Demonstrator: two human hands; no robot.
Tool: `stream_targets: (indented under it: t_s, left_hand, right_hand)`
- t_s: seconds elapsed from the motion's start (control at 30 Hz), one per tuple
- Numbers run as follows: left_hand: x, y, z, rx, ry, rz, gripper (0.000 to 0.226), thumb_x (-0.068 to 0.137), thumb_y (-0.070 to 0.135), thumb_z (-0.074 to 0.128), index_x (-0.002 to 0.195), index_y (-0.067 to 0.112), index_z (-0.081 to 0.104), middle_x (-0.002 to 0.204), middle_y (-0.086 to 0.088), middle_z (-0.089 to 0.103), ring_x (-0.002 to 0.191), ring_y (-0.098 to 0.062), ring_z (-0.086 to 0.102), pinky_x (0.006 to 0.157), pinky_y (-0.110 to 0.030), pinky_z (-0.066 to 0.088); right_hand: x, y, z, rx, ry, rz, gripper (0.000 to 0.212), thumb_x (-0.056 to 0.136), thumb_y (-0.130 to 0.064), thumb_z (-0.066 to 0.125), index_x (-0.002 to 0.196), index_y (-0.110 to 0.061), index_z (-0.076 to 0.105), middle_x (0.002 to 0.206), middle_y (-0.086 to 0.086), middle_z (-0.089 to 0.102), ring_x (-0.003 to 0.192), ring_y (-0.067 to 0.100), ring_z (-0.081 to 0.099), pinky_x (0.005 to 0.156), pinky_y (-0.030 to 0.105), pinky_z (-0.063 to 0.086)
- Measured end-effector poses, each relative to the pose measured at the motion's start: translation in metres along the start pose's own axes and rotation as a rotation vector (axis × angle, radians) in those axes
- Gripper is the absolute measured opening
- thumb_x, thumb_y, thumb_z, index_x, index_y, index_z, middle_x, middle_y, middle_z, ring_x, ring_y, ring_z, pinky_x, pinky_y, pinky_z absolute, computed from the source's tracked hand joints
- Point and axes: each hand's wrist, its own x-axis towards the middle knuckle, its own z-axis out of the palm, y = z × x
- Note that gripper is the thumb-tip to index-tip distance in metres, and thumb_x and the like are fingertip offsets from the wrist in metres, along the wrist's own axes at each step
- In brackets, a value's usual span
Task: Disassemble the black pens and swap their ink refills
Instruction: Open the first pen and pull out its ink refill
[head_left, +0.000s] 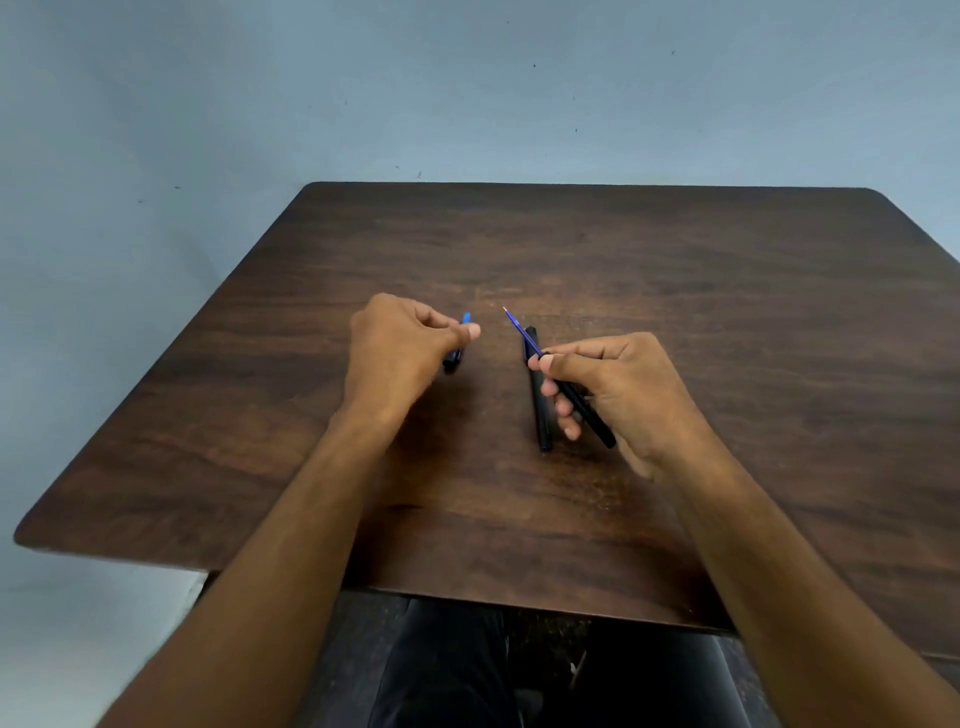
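Right hand (618, 384) has its grip closed on a black pen barrel (584, 410), the blue refill (522, 332) sticking out of its far end, presumably held slanted so the refill can slide free. Just left of that barrel, a second black pen (539, 400) lies on the counter (727, 291). Well left of it, the left hand (402, 343) pinches a short black-and-blue piece (457, 343), likely a removed tip or cap. Nothing else crowds the counter.

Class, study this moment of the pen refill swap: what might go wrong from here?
1. The thin blue refill sticks out of the black barrel in the right hand; it may bend or slip out.
2. The small black-and-blue pen piece in the left hand could drop and roll off the brown wooden table.
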Motion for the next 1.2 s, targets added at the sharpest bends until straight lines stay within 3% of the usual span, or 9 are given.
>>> stream_targets:
  t_s: [0.07, 0.17, 0.37, 0.47, 0.67, 1.07, 1.2]
  left_hand:
    - [-0.004, 0.0, 0.001, 0.142, -0.007, 0.027, 0.018, 0.065, 0.04, 0.089, 0.068, 0.025, 0.079, 0.058, 0.008, 0.07, 0.048, 0.004, 0.057, 0.044, -0.009, 0.037]
    - [-0.009, -0.003, 0.003, 0.264, -0.037, 0.032, 0.016, 0.067, 0.038, 0.088, 0.073, 0.026, 0.08, 0.065, 0.001, 0.071, 0.058, -0.007, 0.06, 0.053, -0.018, 0.039]
    - [-0.012, -0.011, 0.006, 0.387, -0.139, -0.019, 0.018, 0.068, 0.037, 0.089, 0.079, 0.029, 0.078, 0.073, 0.006, 0.071, 0.077, -0.009, 0.065, 0.063, -0.021, 0.046]
    - [-0.011, -0.012, 0.006, 0.368, -0.143, -0.034, 0.023, 0.065, 0.037, 0.091, 0.079, 0.029, 0.075, 0.068, 0.01, 0.067, 0.066, -0.001, 0.06, 0.054, -0.016, 0.04]
    - [-0.01, -0.012, 0.005, 0.403, -0.139, -0.025, 0.032, 0.061, 0.04, 0.092, 0.064, 0.031, 0.062, 0.068, 0.012, 0.063, 0.069, -0.005, 0.06, 0.052, -0.019, 0.039]
    - [-0.018, -0.007, 0.0, 0.417, -0.104, -0.015, 0.042, 0.054, 0.047, 0.093, 0.063, 0.026, 0.058, 0.066, 0.01, 0.06, 0.063, -0.002, 0.053, 0.048, -0.022, 0.035]
    - [-0.03, -0.007, -0.004, 0.154, -0.035, 0.086, 0.038, 0.054, 0.046, 0.093, 0.064, 0.023, 0.065, 0.057, 0.007, 0.066, 0.051, -0.002, 0.058, 0.046, -0.019, 0.044]
  right_hand:
    - [0.002, 0.001, -0.001, -0.005, 0.005, -0.007, 0.012, 0.088, -0.003, 0.071, 0.081, -0.002, 0.08, 0.063, 0.012, 0.065, 0.05, 0.021, 0.053, 0.043, 0.028, 0.044]
    - [0.004, 0.004, -0.002, -0.01, 0.005, -0.007, 0.011, 0.088, -0.004, 0.072, 0.082, -0.003, 0.08, 0.064, 0.011, 0.066, 0.05, 0.021, 0.054, 0.045, 0.029, 0.046]
    - [0.004, 0.005, 0.0, -0.012, 0.005, 0.001, 0.009, 0.087, -0.005, 0.073, 0.082, -0.003, 0.08, 0.064, 0.01, 0.066, 0.049, 0.021, 0.054, 0.045, 0.029, 0.048]
    - [0.003, 0.003, 0.002, -0.02, 0.005, 0.012, 0.009, 0.087, -0.005, 0.074, 0.082, -0.002, 0.08, 0.065, 0.012, 0.066, 0.049, 0.022, 0.054, 0.045, 0.029, 0.048]
    - [0.0, 0.0, 0.004, -0.044, 0.0, 0.033, 0.009, 0.089, -0.004, 0.072, 0.086, 0.002, 0.079, 0.068, 0.014, 0.065, 0.051, 0.022, 0.054, 0.043, 0.03, 0.048]
    - [-0.001, 0.001, 0.005, -0.051, -0.016, 0.028, 0.012, 0.09, -0.003, 0.071, 0.084, 0.004, 0.078, 0.067, 0.014, 0.065, 0.05, 0.021, 0.054, 0.041, 0.03, 0.049]
    - [0.001, 0.005, 0.005, -0.004, -0.025, 0.006, 0.011, 0.088, -0.002, 0.071, 0.083, 0.004, 0.078, 0.065, 0.014, 0.062, 0.048, 0.022, 0.051, 0.041, 0.029, 0.046]
